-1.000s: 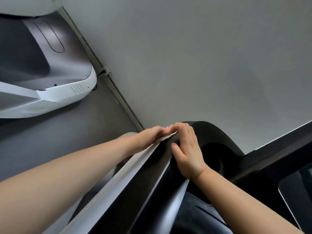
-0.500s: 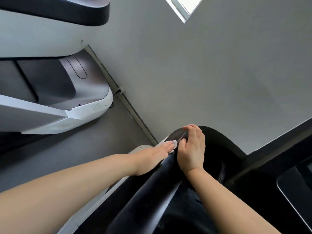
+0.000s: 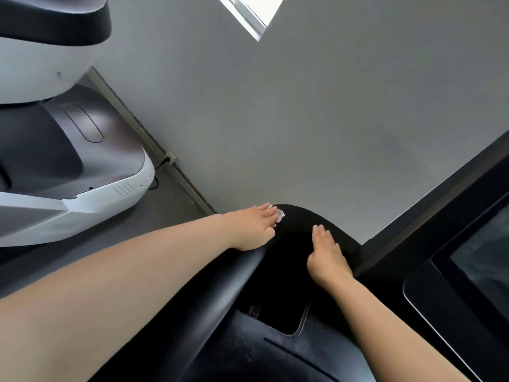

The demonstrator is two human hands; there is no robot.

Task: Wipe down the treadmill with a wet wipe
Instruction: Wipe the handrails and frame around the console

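The left hand point(image 3: 254, 228) presses a wet wipe point(image 3: 278, 216) under flat fingers against the treadmill's black handrail point(image 3: 300, 216); just beside it, the right hand point(image 3: 327, 253) rests there open, empty.

Only a small crumpled white edge of the wet wipe point(image 3: 279, 216) shows past the fingertips of the left hand point(image 3: 254, 230); the rest lies hidden under that hand, against the curved black plastic treadmill housing point(image 3: 297, 224). Whether the fingers pinch the wipe or only press it flat cannot be told. The right hand point(image 3: 327, 256), just right of the wipe, covers part of the housing. Far right of the wipe, the glossy dark console screen point(image 3: 484, 260) is cut by the picture's edge. Left of the wipe, the white and grey neighbouring machine point(image 3: 82, 172) runs off the frame.
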